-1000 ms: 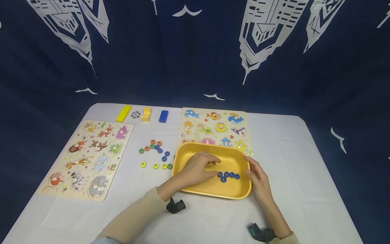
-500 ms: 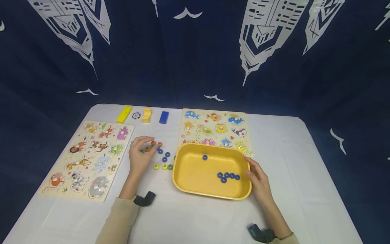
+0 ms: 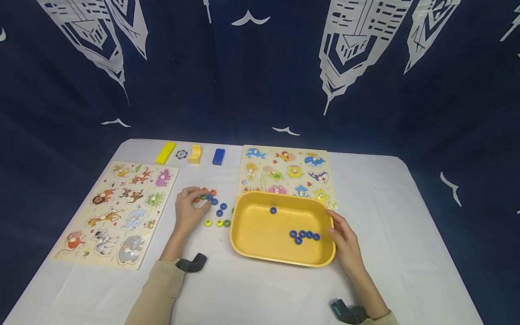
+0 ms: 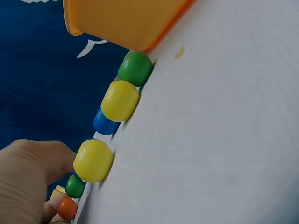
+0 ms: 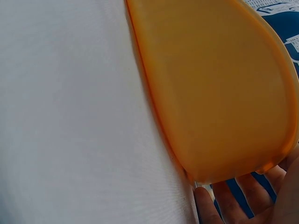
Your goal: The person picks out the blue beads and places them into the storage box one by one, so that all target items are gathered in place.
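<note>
My left hand is at the loose ring beads left of the tray. Its thumb and index fingertips lie apart on either side of a blue bead. The hand covers some orange and green beads. In the left wrist view, the thumb shows close behind a yellow bead. My right hand holds the right end of a yellow plastic tray, with thumb at the rim and fingers along the outer wall. Inside the tray lie several blue beads, most grouped at the right, and a lone one towards the back.
An animal puzzle board lies at the left. A sea-creature puzzle board is behind the tray, which overlaps its front edge. Along the back stand a yellow block, a round chip, a curved block and a blue block.
My left hand left the tray, where the lone blue bead now shows, and went left to the loose beads, then shifted slightly nearer. The right hand stays at the tray.
</note>
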A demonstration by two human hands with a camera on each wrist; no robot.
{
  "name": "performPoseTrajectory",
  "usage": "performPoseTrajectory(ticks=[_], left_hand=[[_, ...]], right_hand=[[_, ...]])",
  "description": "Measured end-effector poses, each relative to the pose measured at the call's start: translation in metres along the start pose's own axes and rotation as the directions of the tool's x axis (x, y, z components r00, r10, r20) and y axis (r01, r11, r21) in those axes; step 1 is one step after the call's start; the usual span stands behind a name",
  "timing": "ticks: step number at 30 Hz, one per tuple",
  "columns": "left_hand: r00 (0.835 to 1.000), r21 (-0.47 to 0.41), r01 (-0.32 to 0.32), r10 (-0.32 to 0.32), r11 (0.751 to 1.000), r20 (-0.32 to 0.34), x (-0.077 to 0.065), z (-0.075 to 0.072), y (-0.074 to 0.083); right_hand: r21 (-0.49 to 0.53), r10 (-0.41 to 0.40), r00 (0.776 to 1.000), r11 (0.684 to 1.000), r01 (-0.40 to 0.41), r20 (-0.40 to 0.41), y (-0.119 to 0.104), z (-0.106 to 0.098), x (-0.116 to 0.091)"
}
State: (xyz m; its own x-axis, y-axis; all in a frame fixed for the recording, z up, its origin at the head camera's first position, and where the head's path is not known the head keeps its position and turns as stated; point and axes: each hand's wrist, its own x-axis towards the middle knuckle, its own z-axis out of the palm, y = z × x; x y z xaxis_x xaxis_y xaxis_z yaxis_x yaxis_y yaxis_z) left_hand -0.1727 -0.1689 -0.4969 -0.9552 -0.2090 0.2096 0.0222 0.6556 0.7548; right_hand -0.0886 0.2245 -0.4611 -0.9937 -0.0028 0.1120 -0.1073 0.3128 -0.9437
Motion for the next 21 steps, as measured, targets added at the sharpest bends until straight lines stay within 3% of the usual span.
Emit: performPoseTrajectory(ticks=[5,10,13,17,21], left_hand=[[0.997,0.086,-0.069,0.071,0.994,-0.02,-0.001,0.005,-0.004],[0.996,0.085,-0.072,0.075,0.994,-0.037,-0.001,0.005,-0.002],[0.992,0.058,-0.081,0.086,0.995,-0.098,-0.004,0.001,0.005],[0.968,0.007,-0.172,0.17,0.985,-0.184,-0.008,-0.006,0.031],[0.958,-0.146,-0.28,0.266,0.949,-0.108,-0.019,-0.006,0.07]], right_hand=[[-0.005,-0.021,1.0,1.0,0.021,-0.002,-0.009,0.001,-0.002],[-0.002,-0.023,1.0,1.0,0.023,-0.005,-0.008,0.0,-0.003],[-0.012,-0.021,1.0,1.0,0.021,0.001,-0.007,0.0,-0.003],[-0.012,-0.016,1.0,1.0,0.016,0.0,-0.007,0.0,-0.003],[-0.003,-0.005,1.0,1.0,0.005,-0.002,-0.008,0.0,-0.003]])
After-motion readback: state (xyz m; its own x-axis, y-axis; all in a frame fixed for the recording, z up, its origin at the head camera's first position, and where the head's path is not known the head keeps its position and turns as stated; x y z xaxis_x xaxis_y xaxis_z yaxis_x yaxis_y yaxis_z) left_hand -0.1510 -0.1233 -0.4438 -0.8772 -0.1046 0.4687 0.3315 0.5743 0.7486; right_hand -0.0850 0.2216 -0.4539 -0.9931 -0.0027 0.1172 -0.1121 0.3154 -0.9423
